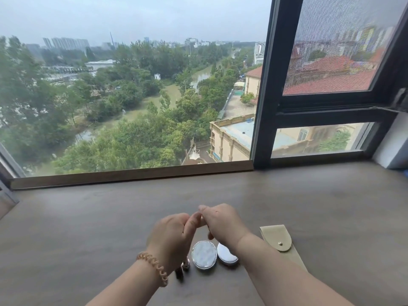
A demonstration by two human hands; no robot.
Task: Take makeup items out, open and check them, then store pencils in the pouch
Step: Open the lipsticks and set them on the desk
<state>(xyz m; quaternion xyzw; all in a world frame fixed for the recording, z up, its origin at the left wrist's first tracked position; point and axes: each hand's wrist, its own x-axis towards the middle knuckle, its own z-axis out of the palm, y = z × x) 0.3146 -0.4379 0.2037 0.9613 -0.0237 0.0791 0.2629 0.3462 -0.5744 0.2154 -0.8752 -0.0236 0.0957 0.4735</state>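
Observation:
My left hand (pixel 174 234) and my right hand (pixel 221 221) meet above the brown sill (pixel 88 228), fingertips pinched together around something small that I cannot make out. Below them lie two round silver compacts: one (pixel 204 254) faces up, the other (pixel 227 255) is partly hidden under my right wrist. A dark lipstick-like tube (pixel 184 267) with a metallic end lies under my left wrist. A beige pouch (pixel 280 240) with a snap flap lies to the right, its lower part hidden by my right forearm.
A large window (pixel 132 96) rises right behind the sill, with a black-framed screened pane (pixel 331 51) at the right. A white wall corner (pixel 393 146) stands at the far right. A coiled band circles my left wrist (pixel 154 267).

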